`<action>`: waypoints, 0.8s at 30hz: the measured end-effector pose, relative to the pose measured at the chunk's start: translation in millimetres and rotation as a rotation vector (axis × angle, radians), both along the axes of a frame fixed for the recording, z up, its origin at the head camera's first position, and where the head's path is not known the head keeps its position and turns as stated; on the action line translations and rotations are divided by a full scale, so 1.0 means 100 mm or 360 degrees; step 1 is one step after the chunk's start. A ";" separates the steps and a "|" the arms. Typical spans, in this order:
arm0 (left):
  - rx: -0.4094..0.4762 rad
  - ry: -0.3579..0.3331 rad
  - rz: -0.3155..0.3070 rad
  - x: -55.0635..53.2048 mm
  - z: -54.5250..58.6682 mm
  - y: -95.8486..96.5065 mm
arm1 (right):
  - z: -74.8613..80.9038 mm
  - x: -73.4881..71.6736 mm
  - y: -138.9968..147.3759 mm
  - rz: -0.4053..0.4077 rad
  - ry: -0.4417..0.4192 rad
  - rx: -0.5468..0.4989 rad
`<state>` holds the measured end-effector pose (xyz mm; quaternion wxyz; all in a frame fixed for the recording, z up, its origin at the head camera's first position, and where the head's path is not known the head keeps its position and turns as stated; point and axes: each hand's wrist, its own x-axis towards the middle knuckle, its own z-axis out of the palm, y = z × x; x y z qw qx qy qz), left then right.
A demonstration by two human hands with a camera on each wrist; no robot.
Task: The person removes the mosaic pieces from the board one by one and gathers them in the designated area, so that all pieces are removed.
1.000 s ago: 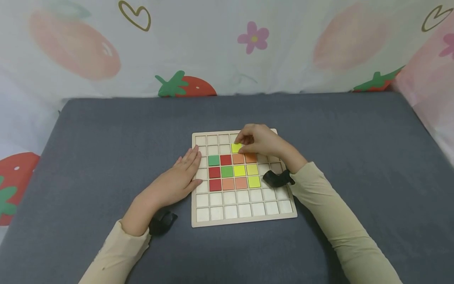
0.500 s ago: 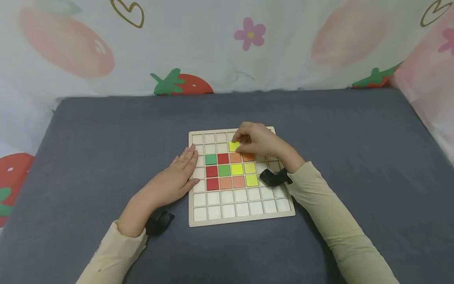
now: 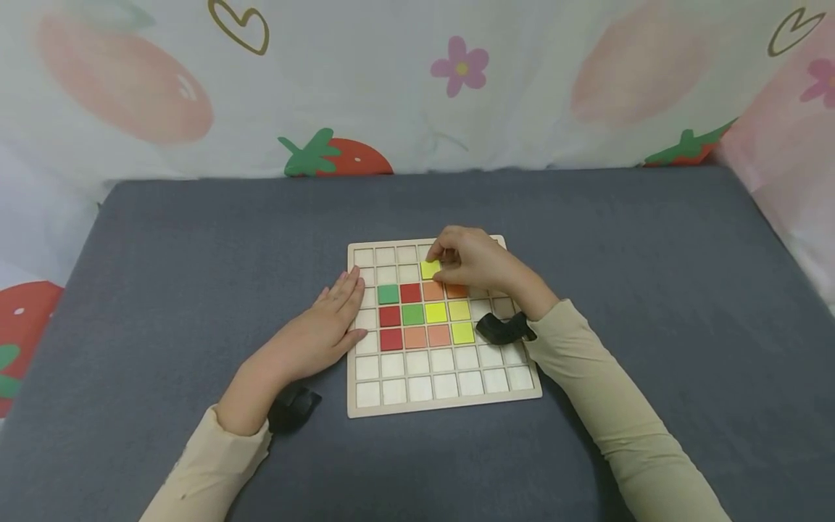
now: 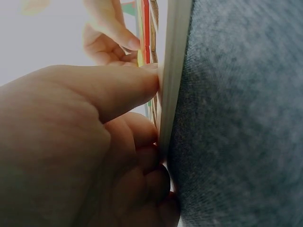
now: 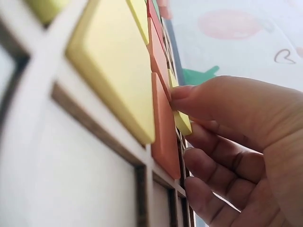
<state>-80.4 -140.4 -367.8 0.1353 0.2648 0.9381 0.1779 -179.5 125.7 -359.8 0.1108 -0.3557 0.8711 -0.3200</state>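
A pale wooden grid board (image 3: 446, 407) lies on the grey cloth. My right hand (image 3: 479, 257) pinches a yellow square tile (image 3: 430, 270) between thumb and index finger, over a cell in the second row from the far side. In the right wrist view that yellow tile (image 5: 182, 122) sits just past an orange tile (image 5: 164, 127), the other fingers loosely bent beside it. With straight fingers, my left hand (image 3: 320, 330) rests on the board's left edge. The left wrist view shows the thumb (image 4: 128, 90) against the board's side (image 4: 169, 85).
Below the pinched tile, three rows of square tiles fill the board's middle: a green tile (image 3: 388, 293), a red tile (image 3: 391, 338), a yellow tile (image 3: 463, 333) and several others. Black wrist devices (image 3: 293, 409) sit at both wrists. A fruit-print curtain (image 3: 522, 87) hangs behind the table (image 3: 196, 239).
The whole head view has shifted slightly. Both hands, the pinched yellow tile and the board keep the same places relative to each other.
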 end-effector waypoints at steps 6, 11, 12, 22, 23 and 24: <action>0.0020 -0.0003 -0.0005 0.00 0.00 -0.01 | 0.01 0.01 0.01 -0.0023 0.0025 0.0010; 0.0040 -0.0005 -0.0028 0.01 -0.05 0.00 | 0.01 0.03 0.03 -0.0033 0.0006 -0.0011; 0.0041 -0.0003 -0.0031 0.01 -0.06 0.00 | 0.01 0.03 0.04 -0.0032 -0.0002 -0.0021; 0.0040 -0.0002 -0.0031 0.01 -0.06 0.02 | 0.02 0.04 0.13 -0.0020 -0.0033 -0.0125; 0.0039 -0.0005 -0.0029 0.01 -0.06 0.02 | 0.03 0.03 0.14 -0.0019 -0.0037 -0.0136; 0.0039 -0.0008 -0.0029 0.01 -0.05 0.01 | 0.03 0.03 0.16 -0.0016 -0.0042 -0.0147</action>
